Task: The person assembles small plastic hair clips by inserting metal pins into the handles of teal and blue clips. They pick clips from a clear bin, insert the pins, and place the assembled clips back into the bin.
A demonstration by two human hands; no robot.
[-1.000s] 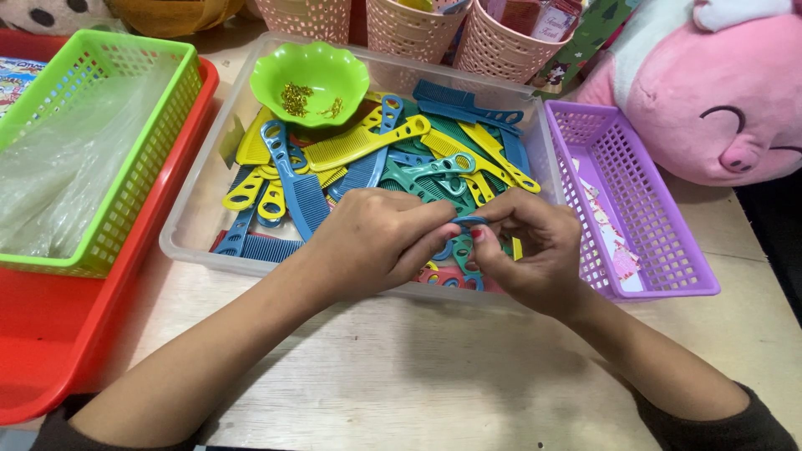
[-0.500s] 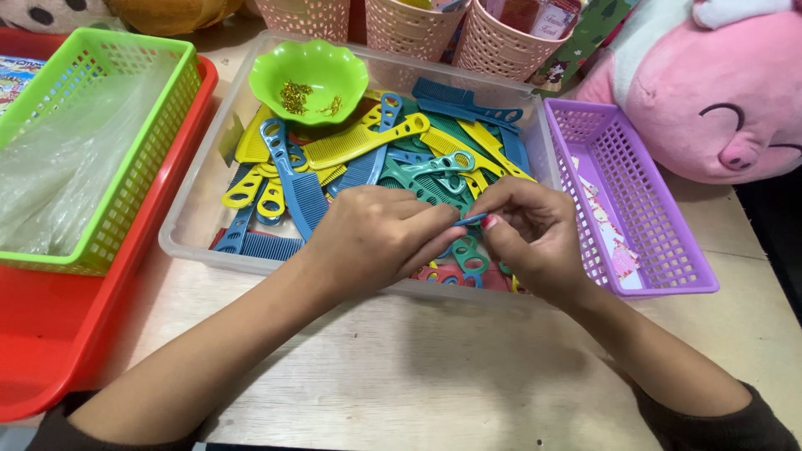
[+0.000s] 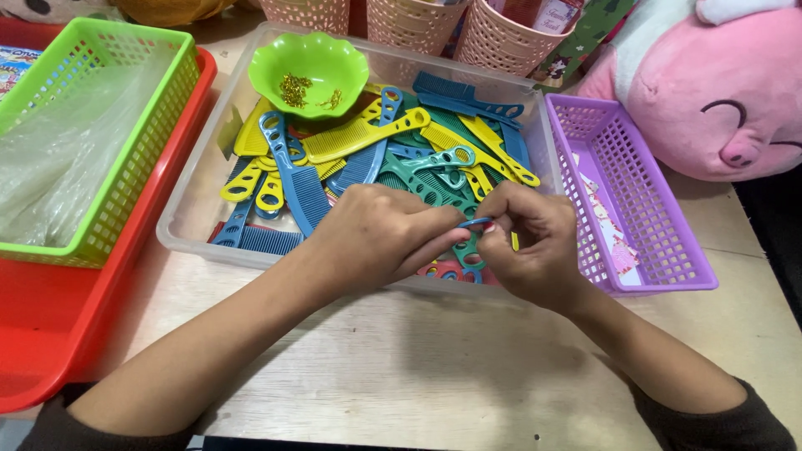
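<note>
- Head view: your left hand and right hand meet over the near edge of the clear plastic bin, fingertips pinched together on a small blue comb piece.
- Only a thin blue sliver shows between the fingers; the rest is hidden, so you cannot tell its full shape.
- Left fingers curl closed, thumb and forefinger nipping the piece's left end. Right fingers also curl shut on its right end.
- Handling, as a judgement: the piece looks like thin moulded plastic, light, fairly stiff with a little flex, smooth and a bit slippery. Teeth could snap if bent hard, so hold the spine or the looped handle end, not the teeth.
- The bin holds a heap of combs in blue, teal and yellow, overlapping; they will slide and snag on each other.
- A green bowl with small gold bits sits in the bin's far left corner.
- Left of the bin: green basket with clear plastic bags, resting on a red tray.
- Right of the bin, just beside it: purple basket, card inside. Pink plush toy behind.
- Wooden table under your forearms.
</note>
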